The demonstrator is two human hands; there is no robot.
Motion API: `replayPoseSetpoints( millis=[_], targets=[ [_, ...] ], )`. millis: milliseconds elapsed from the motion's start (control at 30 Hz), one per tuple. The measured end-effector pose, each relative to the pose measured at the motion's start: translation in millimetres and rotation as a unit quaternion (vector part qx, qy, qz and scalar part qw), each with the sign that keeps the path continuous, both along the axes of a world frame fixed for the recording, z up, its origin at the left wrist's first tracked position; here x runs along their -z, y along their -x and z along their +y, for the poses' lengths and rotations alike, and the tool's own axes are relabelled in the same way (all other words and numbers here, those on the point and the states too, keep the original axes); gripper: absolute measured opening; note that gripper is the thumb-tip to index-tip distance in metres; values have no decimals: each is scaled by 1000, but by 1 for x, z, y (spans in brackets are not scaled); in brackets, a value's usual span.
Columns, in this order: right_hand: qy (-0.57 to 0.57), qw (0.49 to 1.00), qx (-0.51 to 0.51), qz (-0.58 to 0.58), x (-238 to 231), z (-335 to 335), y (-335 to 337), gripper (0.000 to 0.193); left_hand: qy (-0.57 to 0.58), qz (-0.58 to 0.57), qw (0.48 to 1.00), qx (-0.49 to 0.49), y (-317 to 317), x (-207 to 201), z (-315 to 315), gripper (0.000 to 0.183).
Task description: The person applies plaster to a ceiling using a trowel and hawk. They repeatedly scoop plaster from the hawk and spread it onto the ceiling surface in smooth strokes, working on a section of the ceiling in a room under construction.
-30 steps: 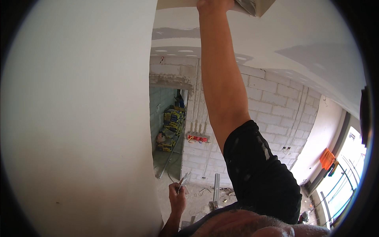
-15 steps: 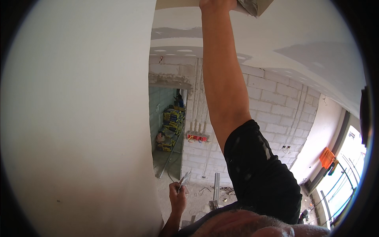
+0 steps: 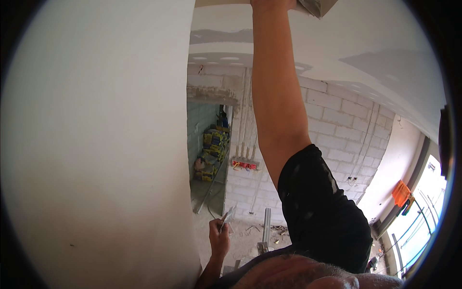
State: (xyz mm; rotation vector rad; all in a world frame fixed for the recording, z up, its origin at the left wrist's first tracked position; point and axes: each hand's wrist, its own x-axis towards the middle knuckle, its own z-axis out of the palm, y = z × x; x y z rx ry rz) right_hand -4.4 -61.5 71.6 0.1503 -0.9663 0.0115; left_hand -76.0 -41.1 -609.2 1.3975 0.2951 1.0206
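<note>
My right arm reaches up to the ceiling, and my right hand (image 3: 273, 3) is cut off by the upper edge of the view. Beside it shows a flat metal blade (image 3: 310, 6) smeared with plaster, a wide trowel by its look, close against the ceiling. The fingers round its grip are mostly out of view. Low in the middle, my left hand (image 3: 220, 237) is closed on a putty knife (image 3: 230, 215), its pale, smeared blade pointing up and to the right. That hand is near the smooth wall edge.
A smooth white wall (image 3: 96, 135) fills the left side. The ceiling (image 3: 385, 33) bears grey filler patches. Behind are a block wall (image 3: 327, 106), a red electrical box (image 3: 245, 164), a doorway with stacked bags (image 3: 211, 149), a metal profile (image 3: 267, 225) and an orange cloth (image 3: 400, 193) by the window.
The whole view has shifted slightly, so the background sits a little further right and higher. Both hands keep their holds, with nearly the same pose.
</note>
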Motion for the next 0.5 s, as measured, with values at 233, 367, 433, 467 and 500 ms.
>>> replayPoseSetpoints(
  millis=[233,367,433,467,500],
  targets=[
    [14,1000,13,0,-1,4,-2,21,9,-11,1000,7,0,2,2,17],
    [2,1000,-8,0,-5,15,-1,21,0,-5,1000,2,2,0,3,16],
    [21,1000,3,-20,-2,26,1,20,3,-7,1000,8,5,-1,4,16],
    [31,999,7,-31,1,32,1,20,9,-9,1000,13,4,-2,2,15],
    [37,998,20,-54,5,37,3,20,15,-6,1000,18,4,-3,2,15]
  ],
)
